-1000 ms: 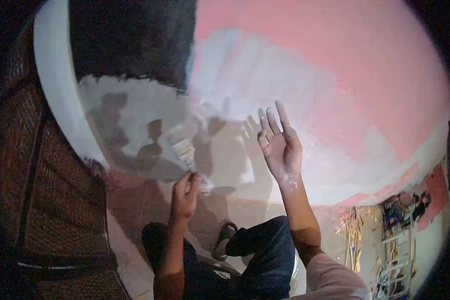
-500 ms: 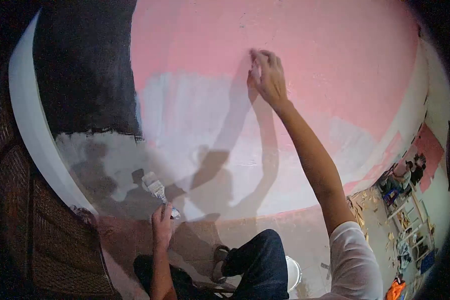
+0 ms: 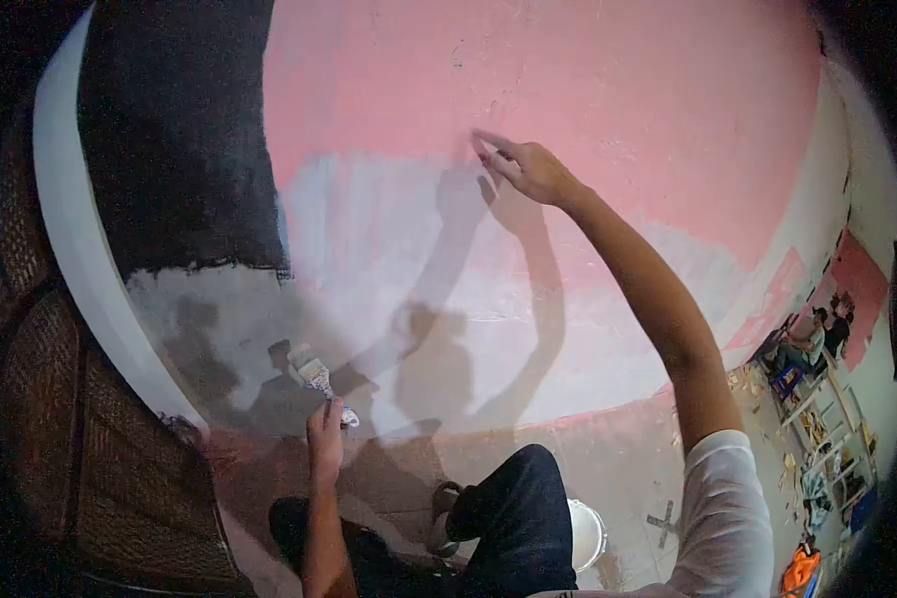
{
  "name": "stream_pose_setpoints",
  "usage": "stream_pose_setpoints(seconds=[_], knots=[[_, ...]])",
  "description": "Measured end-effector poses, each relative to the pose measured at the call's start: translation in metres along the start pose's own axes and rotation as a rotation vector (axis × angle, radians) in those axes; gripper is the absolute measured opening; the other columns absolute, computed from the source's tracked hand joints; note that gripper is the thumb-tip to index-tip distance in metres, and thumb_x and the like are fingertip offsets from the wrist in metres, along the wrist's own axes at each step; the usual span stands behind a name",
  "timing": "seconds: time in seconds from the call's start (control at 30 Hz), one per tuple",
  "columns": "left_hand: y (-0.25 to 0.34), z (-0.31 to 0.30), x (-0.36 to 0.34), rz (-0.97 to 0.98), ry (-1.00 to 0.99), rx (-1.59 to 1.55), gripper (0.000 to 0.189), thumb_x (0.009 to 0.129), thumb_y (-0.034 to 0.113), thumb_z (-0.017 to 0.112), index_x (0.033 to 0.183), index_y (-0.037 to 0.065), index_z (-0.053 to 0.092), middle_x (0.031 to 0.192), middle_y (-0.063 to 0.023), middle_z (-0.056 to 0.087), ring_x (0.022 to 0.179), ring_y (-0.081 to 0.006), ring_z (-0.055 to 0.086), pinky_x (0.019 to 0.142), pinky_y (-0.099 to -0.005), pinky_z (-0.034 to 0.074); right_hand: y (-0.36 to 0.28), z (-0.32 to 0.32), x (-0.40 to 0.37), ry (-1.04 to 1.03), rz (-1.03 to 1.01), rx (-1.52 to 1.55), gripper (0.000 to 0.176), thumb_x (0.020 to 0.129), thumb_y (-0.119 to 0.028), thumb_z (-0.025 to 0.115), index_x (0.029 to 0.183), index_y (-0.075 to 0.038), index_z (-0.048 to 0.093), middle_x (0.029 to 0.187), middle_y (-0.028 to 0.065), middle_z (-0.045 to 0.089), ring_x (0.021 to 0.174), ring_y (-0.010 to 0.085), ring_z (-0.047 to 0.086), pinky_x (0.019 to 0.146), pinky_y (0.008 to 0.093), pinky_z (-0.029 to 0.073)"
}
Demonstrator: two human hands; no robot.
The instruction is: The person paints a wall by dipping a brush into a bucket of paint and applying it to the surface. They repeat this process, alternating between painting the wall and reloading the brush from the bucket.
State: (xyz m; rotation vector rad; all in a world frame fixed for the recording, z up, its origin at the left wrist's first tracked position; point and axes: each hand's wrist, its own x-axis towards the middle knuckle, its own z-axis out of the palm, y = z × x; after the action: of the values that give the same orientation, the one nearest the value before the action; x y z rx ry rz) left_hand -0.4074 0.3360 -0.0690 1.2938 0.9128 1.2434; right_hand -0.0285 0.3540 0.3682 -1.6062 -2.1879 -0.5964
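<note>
My left hand (image 3: 324, 434) is closed around the handle of a paintbrush (image 3: 313, 373) at the lower left. Its paint-spattered bristle end points up, close to the unpainted grey-white lower part of the wall. Higher up, my right hand (image 3: 533, 174) reaches to the wall (image 3: 608, 110) with fingers stretched out, index fingertip right at the pink paint. Nothing shows in that hand. Below it lies a whitish painted patch (image 3: 369, 229), crossed by shadows of my arms and head. A black area (image 3: 174, 140) borders the pink on the left.
A white bucket (image 3: 588, 533) stands on the tiled floor by my knee. A dark woven panel (image 3: 149, 498) and a curved white edge (image 3: 60, 179) run along the left. At far right are a wooden frame (image 3: 835, 419), scattered scraps and seated people (image 3: 807, 334).
My right hand has moved down and left along the wall, its fingers going from curled to stretched out. My left hand keeps the paintbrush in nearly the same place.
</note>
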Motion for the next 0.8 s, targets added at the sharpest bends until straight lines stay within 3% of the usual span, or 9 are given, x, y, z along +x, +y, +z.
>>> stream_pose_setpoints(seconds=[0.03,0.13,0.2,0.3,0.4,0.43,0.53,0.63,0.8], knots=[[0.003,-0.001,0.000,0.013,-0.009,-0.004,0.035,0.106,0.028,0.056,0.089,-0.002,0.063,0.075,0.0005,0.057,0.071,-0.0106,0.051,0.069,-0.0295,0.044,0.003,-0.005,-0.002,-0.102,0.031,0.084,0.055,0.102,-0.025,0.057,0.153,-0.011,0.045,0.137,0.0191,0.060,0.127,0.0320,0.060,0.103,0.0474,0.052],[0.034,-0.001,-0.012,0.028,0.008,0.174,0.036,0.106,0.029,0.057,0.089,-0.002,0.062,0.074,-0.0010,0.056,0.072,-0.0110,0.049,0.068,-0.0312,0.044,-0.014,0.003,-0.022,0.197,0.124,0.808,0.053,0.108,-0.030,0.049,0.155,-0.006,0.041,0.137,0.0198,0.062,0.124,0.0312,0.063,0.103,0.0480,0.053],[-0.005,0.000,-0.001,0.080,0.030,0.151,0.037,0.106,0.030,0.058,0.089,-0.003,0.061,0.074,-0.0038,0.055,0.073,-0.0115,0.049,0.067,-0.0325,0.044,-0.055,0.010,-0.041,0.327,0.215,1.615,0.055,0.111,-0.035,0.040,0.156,-0.004,0.038,0.134,0.0198,0.063,0.120,0.0305,0.065,0.101,0.0459,0.055],[-0.008,-0.006,0.002,0.144,0.034,0.266,0.038,0.106,0.030,0.058,0.094,-0.006,0.061,0.078,-0.0112,0.057,0.075,-0.0146,0.051,0.069,-0.0341,0.045,-0.102,0.024,-0.067,0.313,0.239,1.910,0.058,0.111,-0.041,0.036,0.157,-0.006,0.037,0.130,0.0216,0.064,0.115,0.0326,0.067,0.098,0.0442,0.057],[0.000,-0.001,-0.009,0.178,0.073,0.324,0.034,0.107,0.028,0.057,0.103,-0.006,0.060,0.086,-0.0179,0.065,0.080,-0.0221,0.062,0.075,-0.0379,0.049,-0.139,0.064,-0.103,0.164,0.143,1.923,0.061,0.110,-0.044,0.040,0.158,-0.006,0.036,0.128,0.0209,0.066,0.111,0.0315,0.068,0.096,0.0415,0.057],[-0.002,0.002,-0.010,0.182,0.108,0.303,0.032,0.107,0.027,0.056,0.104,-0.005,0.060,0.087,-0.0194,0.065,0.081,-0.0245,0.063,0.075,-0.0387,0.050,-0.147,0.087,-0.112,0.071,0.268,1.728,0.064,0.108,-0.045,0.043,0.157,-0.005,0.036,0.125,0.0199,0.068,0.105,0.0310,0.070,0.093,0.0417,0.058],[0.012,0.005,-0.016,0.148,0.098,0.346,0.029,0.107,0.024,0.055,0.115,-0.003,0.059,0.096,-0.0264,0.066,0.087,-0.0391,0.068,0.078,-0.0420,0.051,-0.178,0.180,-0.145,-0.205,0.324,1.512,0.053,0.109,-0.038,0.050,0.148,-0.002,0.051,0.138,0.0179,0.064,0.124,0.0280,0.064,0.107,0.0429,0.050],[0.013,0.000,-0.015,0.149,0.007,0.255,0.029,0.107,0.023,0.054,0.121,-0.002,0.059,0.100,-0.0290,0.066,0.093,-0.0443,0.067,0.079,-0.0438,0.051,-0.212,0.262,-0.164,-0.417,0.401,1.287,0.056,0.108,-0.042,0.055,0.146,-0.001,0.055,0.141,0.0151,0.062,0.134,0.0256,0.053,0.114,0.0438,0.041],[-0.013,-0.001,0.000,0.296,-0.005,0.228,0.030,0.107,0.020,0.053,0.127,-0.002,0.058,0.099,-0.0285,0.067,0.092,-0.0465,0.065,0.080,-0.0444,0.051,-0.255,0.318,-0.158,-0.470,0.375,1.448,0.048,0.110,-0.033,0.053,0.142,0.002,0.058,0.134,0.0094,0.064,0.120,0.0174,0.058,0.106,0.0343,0.045]])
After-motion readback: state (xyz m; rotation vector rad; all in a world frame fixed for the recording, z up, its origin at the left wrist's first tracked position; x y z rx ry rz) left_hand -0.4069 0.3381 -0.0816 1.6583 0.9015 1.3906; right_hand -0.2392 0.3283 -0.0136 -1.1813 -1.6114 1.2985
